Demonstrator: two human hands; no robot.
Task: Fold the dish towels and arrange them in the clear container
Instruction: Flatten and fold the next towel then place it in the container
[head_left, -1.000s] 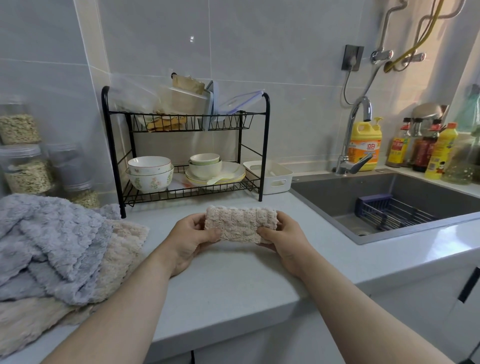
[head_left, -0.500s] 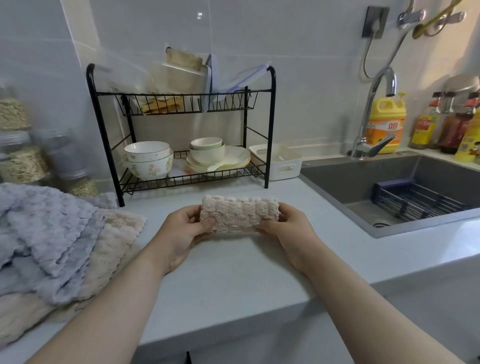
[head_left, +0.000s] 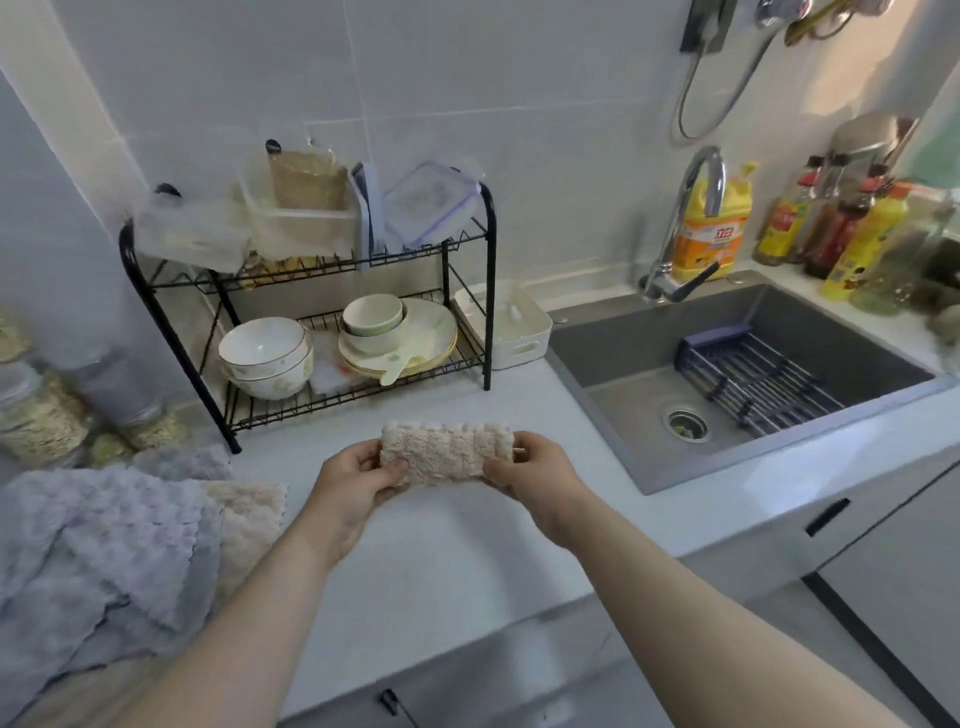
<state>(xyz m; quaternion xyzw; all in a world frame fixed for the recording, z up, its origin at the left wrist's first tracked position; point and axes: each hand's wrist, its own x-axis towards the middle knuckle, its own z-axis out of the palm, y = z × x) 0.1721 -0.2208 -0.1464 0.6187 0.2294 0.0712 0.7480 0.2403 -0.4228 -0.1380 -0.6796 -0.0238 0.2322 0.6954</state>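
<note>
A folded beige dish towel (head_left: 447, 453) is held just above the white counter (head_left: 441, 561). My left hand (head_left: 356, 486) grips its left end, thumb on top. My right hand (head_left: 535, 475) pinches its right end. A heap of unfolded towels lies at the left: grey ones (head_left: 98, 545) on top, a beige one (head_left: 249, 519) sticking out beneath. A clear container (head_left: 298, 215) stands on the top shelf of the black wire rack (head_left: 488, 291), with something beige inside it; a clear lid (head_left: 431, 202) leans beside it.
Bowls (head_left: 267, 356) and plates (head_left: 415, 338) fill the rack's lower shelf. A white basket (head_left: 511, 332) sits beside it. To the right is a grey sink (head_left: 727, 374) with a tap (head_left: 680, 228), a drain rack and bottles (head_left: 831, 228). Jars (head_left: 36, 415) stand far left.
The view has tipped downward and closer. Both hands still hold the folded beige towel, carried slightly forward towards the rack.
</note>
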